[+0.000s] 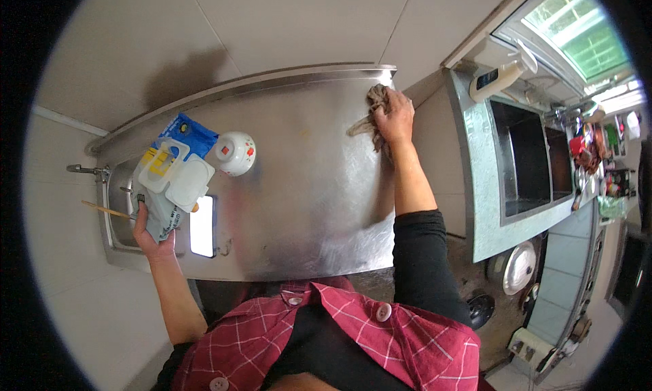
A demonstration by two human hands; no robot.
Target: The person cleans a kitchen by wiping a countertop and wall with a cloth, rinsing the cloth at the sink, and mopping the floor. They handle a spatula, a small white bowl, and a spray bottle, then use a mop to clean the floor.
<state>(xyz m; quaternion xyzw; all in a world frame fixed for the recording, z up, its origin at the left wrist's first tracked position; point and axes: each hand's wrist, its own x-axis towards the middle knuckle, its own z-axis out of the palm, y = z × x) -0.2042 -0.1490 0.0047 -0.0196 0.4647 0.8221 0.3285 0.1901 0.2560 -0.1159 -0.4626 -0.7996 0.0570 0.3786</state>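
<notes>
My left hand [155,241] grips a soft pack of kitchen wipes [173,207] above the left side of the steel countertop [305,187]. The pack's white plastic flip lid [189,183] stands raised. A thin wooden stick [104,209] sticks out left beside that hand; its other end is hidden. At the counter's right end, my right hand [396,117] is closed over a crumpled grey-brown cloth [377,103] lying on the steel. Right of the pack is a white bowl with red flowers [235,154], its base turned up. Beyond it lies a blue packet [191,136].
A phone with a bright screen [202,227] lies near my left hand. The small sink [119,228] and its tap [84,170] are at far left. On the right, a tiled counter [471,187] holds a dark double sink [524,162] and a pump bottle [499,80]. A lidded pot [518,268] sits lower.
</notes>
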